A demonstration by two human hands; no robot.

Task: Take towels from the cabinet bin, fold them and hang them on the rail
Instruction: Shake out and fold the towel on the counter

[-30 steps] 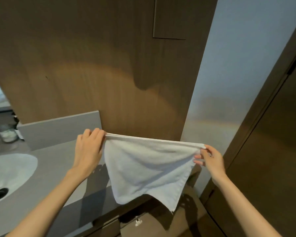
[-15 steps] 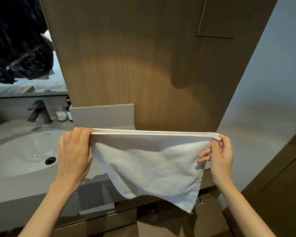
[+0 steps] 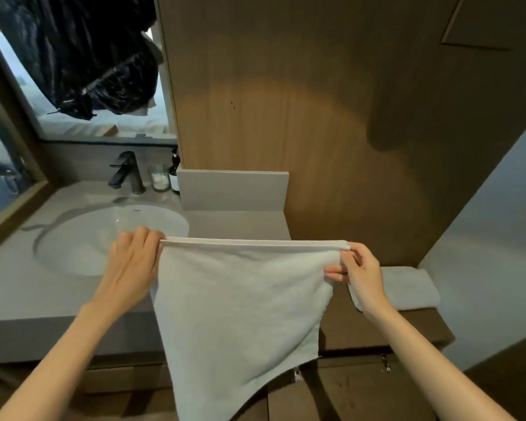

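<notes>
over the desk (image 3: 28, 293) edge, left hand (image 3: 131, 265) and right hand (image 3: 359, 271) still pinch the top corners of the towel (image 3: 240, 299). its top edge has levelled; next fold looks due.

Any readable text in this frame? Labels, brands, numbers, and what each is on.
No text is legible.
dark bottle beside the faucet: pale label, too small to read.
sink: small dark mark at the back of the bowl, too blurred to read.
towel: no tag or print shows.
</notes>
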